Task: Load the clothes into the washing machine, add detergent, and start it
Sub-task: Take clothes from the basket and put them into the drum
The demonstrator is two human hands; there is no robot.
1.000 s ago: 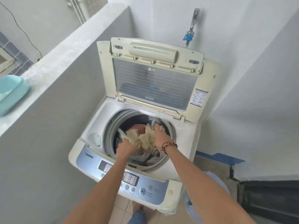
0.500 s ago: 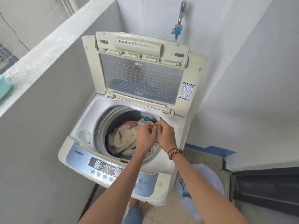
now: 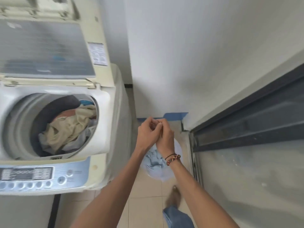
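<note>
The top-loading washing machine stands at the left with its lid raised. Its drum holds a pile of clothes, beige on top with dark, red and blue pieces around it. To the right of the machine, over the floor, my left hand and my right hand are pressed together with their fingers curled and fingertips meeting; I see nothing held in them. Below them sits a pale laundry basket with a light blue garment in it. No detergent is in view.
The control panel runs along the machine's front edge. A white wall with blue tape at its foot is ahead. A dark sliding-door frame lines the right side. My foot stands on the tiled floor.
My hands let go of the beige cloth, left the drum and moved together to the right, over the basket. The view swung right, so the machine now sits at the left.
</note>
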